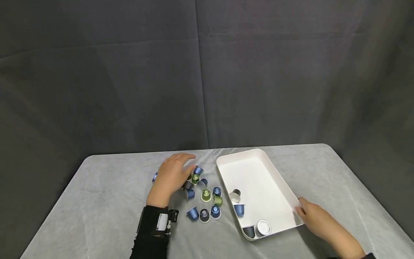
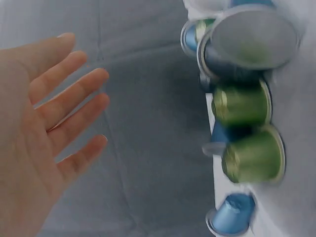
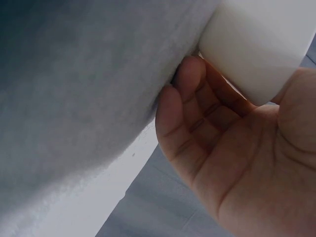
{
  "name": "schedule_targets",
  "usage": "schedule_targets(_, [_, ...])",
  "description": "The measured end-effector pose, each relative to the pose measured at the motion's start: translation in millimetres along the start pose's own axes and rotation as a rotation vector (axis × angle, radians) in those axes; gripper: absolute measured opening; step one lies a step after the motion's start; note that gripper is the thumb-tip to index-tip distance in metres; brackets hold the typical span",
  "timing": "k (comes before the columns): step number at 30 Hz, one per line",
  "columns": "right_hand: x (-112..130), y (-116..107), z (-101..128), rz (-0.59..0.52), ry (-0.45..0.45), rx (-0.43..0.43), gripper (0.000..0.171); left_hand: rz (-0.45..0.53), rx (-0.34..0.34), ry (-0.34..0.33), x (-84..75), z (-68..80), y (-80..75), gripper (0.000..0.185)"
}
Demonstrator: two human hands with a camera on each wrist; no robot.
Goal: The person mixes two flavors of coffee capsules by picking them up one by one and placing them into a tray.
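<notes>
Several coffee capsules, blue (image 1: 193,213), green (image 1: 206,195) and dark (image 1: 204,215), lie in a loose cluster on the grey cloth. My left hand (image 1: 171,178) hovers over the cluster's upper left with its fingers spread. In the left wrist view that left hand (image 2: 44,138) is flat and holds nothing, beside two green capsules (image 2: 242,102) and a blue capsule (image 2: 232,215). A white tray (image 1: 258,169) lies to the right with a few capsules in its near end, one blue (image 1: 239,209) and one showing a silver lid (image 1: 263,227). My right hand (image 1: 315,219) grips the tray's near right corner (image 3: 261,39), its fingers (image 3: 192,84) curled against the wall.
The grey-covered table (image 1: 97,201) has rounded corners and a dark curtain behind it. A black sleeve with a wrist mount (image 1: 158,221) covers my left forearm. One blue capsule (image 1: 155,177) lies apart, left of my left hand.
</notes>
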State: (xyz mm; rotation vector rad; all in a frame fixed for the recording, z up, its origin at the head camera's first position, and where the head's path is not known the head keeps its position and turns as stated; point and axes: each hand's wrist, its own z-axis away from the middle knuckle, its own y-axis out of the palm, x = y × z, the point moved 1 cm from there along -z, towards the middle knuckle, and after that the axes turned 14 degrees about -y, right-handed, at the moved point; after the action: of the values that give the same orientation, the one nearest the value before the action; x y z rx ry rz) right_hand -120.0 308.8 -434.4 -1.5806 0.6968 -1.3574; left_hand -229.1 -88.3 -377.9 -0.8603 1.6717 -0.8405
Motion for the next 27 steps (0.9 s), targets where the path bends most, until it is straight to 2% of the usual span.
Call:
schedule_targets(4, [-0.4, 0.4, 1.3, -0.001, 0.004, 0.0, 0.011, 0.003, 0.015, -0.078, 16.2, 0.3, -3.9, 0.037])
schedule_targets(11, [-1.4, 0.3, 3.0, -0.001, 0.004, -0.001, 0.011, 0.035, 0.009, -0.141, 44.2, 2.8, -7.9, 0.04])
schedule_targets(15, [-0.5, 0.3, 3.5, -0.003, -0.001, -0.006, 0.01, 0.042, 0.002, -0.199, 65.6, 7.8, -10.5, 0.041])
schedule_targets(19, [-0.5, 0.0, 3.5, -0.006, 0.003, 0.004, 0.009, 0.034, 0.024, -0.26, 83.9, 14.3, -12.3, 0.043])
schedule_targets(27, [-1.4, -0.4, 3.9, -0.005, 0.012, 0.012, 0.01, 0.053, 0.085, -0.338, 101.3, 19.5, -13.8, 0.047])
